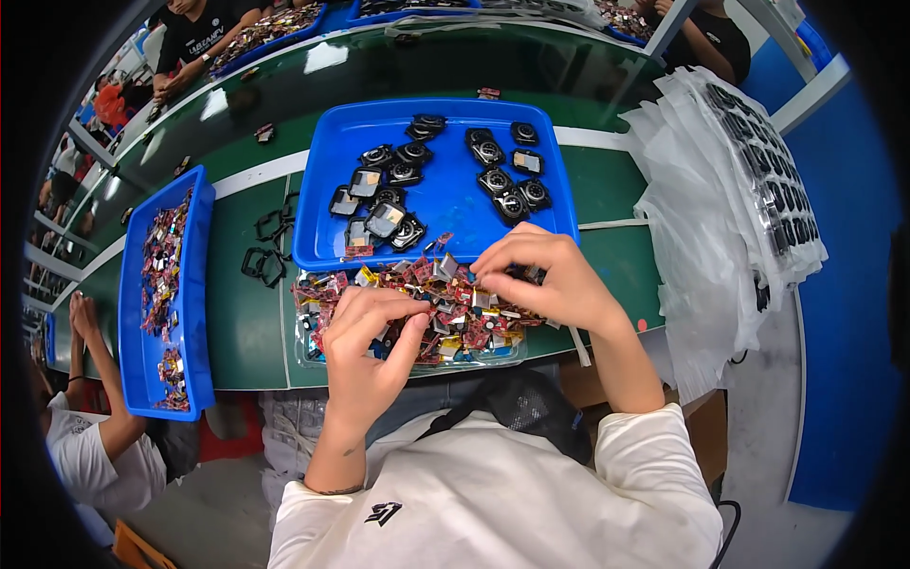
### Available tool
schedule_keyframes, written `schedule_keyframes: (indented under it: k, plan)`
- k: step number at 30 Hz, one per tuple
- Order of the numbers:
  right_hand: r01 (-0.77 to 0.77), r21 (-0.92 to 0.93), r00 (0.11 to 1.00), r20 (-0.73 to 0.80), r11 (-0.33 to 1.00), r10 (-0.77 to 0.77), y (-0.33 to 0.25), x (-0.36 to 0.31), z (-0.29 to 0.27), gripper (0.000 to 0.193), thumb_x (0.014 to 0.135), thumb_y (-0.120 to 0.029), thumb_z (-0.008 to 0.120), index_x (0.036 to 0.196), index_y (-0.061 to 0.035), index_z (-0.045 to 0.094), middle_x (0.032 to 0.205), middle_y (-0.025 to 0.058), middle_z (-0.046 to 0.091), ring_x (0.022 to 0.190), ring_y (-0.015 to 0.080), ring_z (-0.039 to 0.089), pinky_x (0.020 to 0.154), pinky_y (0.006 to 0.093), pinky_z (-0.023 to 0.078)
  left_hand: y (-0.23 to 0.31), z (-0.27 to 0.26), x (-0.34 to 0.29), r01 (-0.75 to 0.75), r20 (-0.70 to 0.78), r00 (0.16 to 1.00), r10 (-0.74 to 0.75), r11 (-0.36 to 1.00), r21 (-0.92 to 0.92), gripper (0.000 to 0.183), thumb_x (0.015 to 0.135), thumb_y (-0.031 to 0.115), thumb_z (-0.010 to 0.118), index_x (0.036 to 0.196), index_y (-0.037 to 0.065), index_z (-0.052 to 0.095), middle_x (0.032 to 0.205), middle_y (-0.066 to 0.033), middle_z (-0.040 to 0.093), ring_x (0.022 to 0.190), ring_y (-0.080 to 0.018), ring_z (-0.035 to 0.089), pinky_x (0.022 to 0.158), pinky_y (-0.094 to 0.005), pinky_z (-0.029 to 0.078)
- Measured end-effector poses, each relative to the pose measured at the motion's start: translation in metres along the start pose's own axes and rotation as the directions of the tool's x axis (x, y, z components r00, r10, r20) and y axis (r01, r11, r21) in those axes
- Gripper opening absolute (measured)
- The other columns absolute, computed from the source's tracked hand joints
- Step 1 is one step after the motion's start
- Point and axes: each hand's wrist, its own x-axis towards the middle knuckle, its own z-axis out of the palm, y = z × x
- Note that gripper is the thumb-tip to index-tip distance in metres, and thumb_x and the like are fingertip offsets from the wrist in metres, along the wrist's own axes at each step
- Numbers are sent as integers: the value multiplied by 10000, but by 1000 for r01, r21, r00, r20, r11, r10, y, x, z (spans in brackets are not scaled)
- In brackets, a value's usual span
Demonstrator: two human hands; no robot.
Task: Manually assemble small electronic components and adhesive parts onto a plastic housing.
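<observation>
My left hand (365,343) is over a clear plastic tray (308,353) heaped with small red circuit boards and silvery and yellow parts (455,308). Its thumb and forefinger tips nearly meet; anything between them is too small to make out. At the right end of the heap, my right hand (555,280) is closed, with thumb and forefinger pinched together. Under its curled fingers shows a dark piece (528,273) that looks like a black watch case, mostly hidden. Just beyond, a blue tray (445,232) holds several black watch cases (493,180), some with a round back up.
A narrow blue bin (200,284) of small boards stands at the left, near empty black frames (263,266). White plastic sheeting and trays of black parts (758,171) are stacked at the right. A co-worker's hands (81,313) show at far left; other people sit across the green table (607,81).
</observation>
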Motion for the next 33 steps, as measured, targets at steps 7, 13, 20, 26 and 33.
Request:
schedule_keyframes:
  k: [7, 13, 20, 26, 33]
  plan:
    - [-112, 635, 969, -101, 765, 225, -9, -1, 6, 224, 863, -41, 626, 1081, 9, 636, 936, 59, 644, 803, 93, 603, 704, 230, 479, 2, 0, 3, -26, -18, 1000, 25, 998, -55, 134, 696, -15, 711, 822, 26, 684, 797, -77, 648, 757, -213, 577, 662, -305, 436]
    - [-147, 654, 989, 120, 742, 91, -39, -6, 12, 531, 828, -9, 650, 1305, -20, 418, 787, 8, 614, 748, 55, 558, 680, 219, 452, 11, -8, 19, -225, 4, 974, 226, 971, -83, 193, 650, -13, 744, 825, 60, 708, 774, -41, 631, 706, -185, 549, 627, -288, 419]
    - [-141, 461, 972, 231, 876, 35, -55, -8, 10, 566, 796, 11, 607, 1313, -21, 381, 775, 89, 614, 690, 170, 591, 660, 293, 471, 13, -15, 26, -332, 186, 923, 338, 941, -62, 198, 615, 2, 748, 786, 62, 668, 762, -28, 591, 700, -201, 513, 619, -306, 408]
    - [149, 31, 979, 137, 988, -152, -70, -13, 14, 632, 760, 26, 614, 1344, -30, 380, 831, 116, 606, 722, 265, 607, 666, 354, 472, 21, -9, 17, -52, 271, 960, 72, 995, -82, 127, 678, -18, 670, 773, 28, 598, 739, -66, 561, 697, -250, 496, 625, -346, 390]
    - [-61, 363, 970, 242, 930, -31, -57, -15, 12, 584, 830, 42, 474, 1381, -35, 296, 796, 127, 586, 691, 270, 574, 658, 363, 439, 27, -20, 10, -82, 232, 967, 106, 990, -112, 255, 642, 12, 698, 887, 73, 671, 946, -83, 604, 852, -257, 521, 749, -342, 419]
